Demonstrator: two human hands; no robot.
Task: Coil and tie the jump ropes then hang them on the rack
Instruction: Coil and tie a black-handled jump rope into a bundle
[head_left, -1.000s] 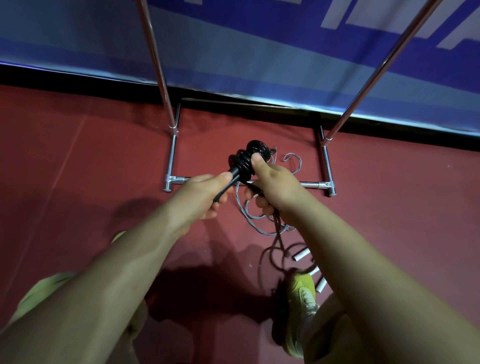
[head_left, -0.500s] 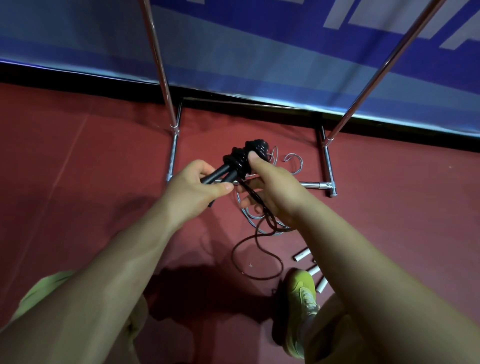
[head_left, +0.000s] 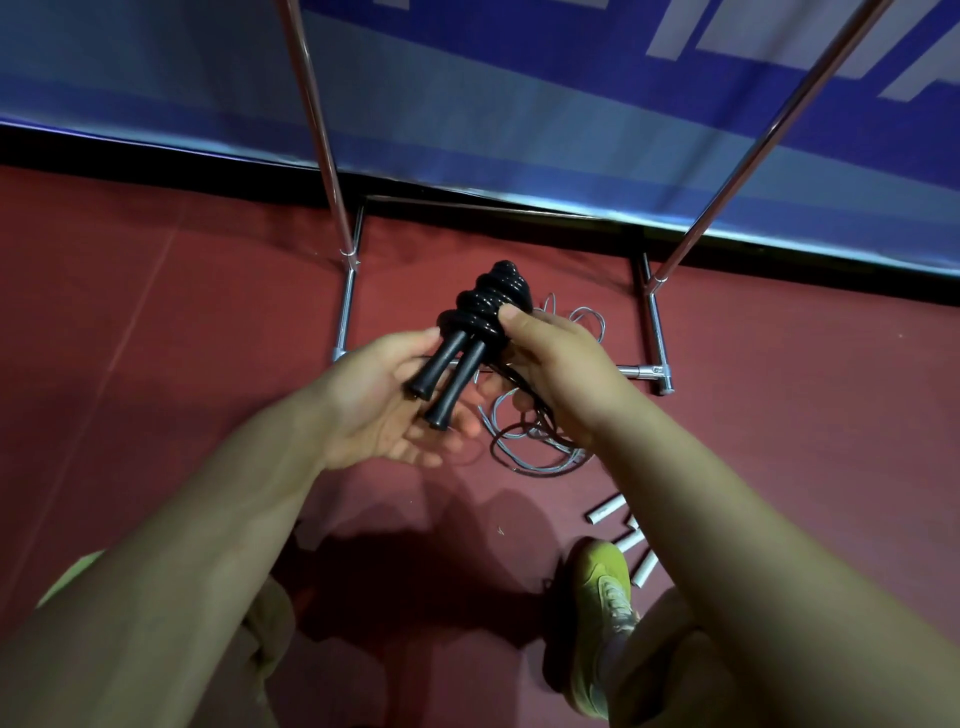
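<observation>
1. Black jump rope (head_left: 483, 322): I log it held up above the floor, in front of the rack's base. Its cord is wound in tight ridged coils round the upper ends of two black handles; the two lower handle ends stick out side by side toward my left palm. A loose strand of dark cord trails down from under the right hand.
2. Right hand (head_left: 558, 374): curled round the coiled part from the right side, thumb tip pressed on the edge of the coils, the other fingers wrapped underneath (mostly hidden from my view).
3. Left hand (head_left: 384, 410): palm up and spread, fingers nearly straight, cupped beneath the two handle ends; the handles lie across the fingers without being clasped.
4. Rack (head_left: 655, 332): chrome tube frame standing on the floor, two uprights rising out of view at top left and top right, a low rectangular base joining them.
5. Grey rope (head_left: 540, 441): loose tangle of thin cable lying on the floor, across the rack's front bar, directly below my hands.
6. White tubes (head_left: 626, 540): several short pieces on the floor, beside the shoe.
7. Shoe (head_left: 597, 597): yellow-green, lower right.
8. Floor (head_left: 156, 338): dark red.
9. Banner (head_left: 519, 104): blue, behind the rack.
</observation>
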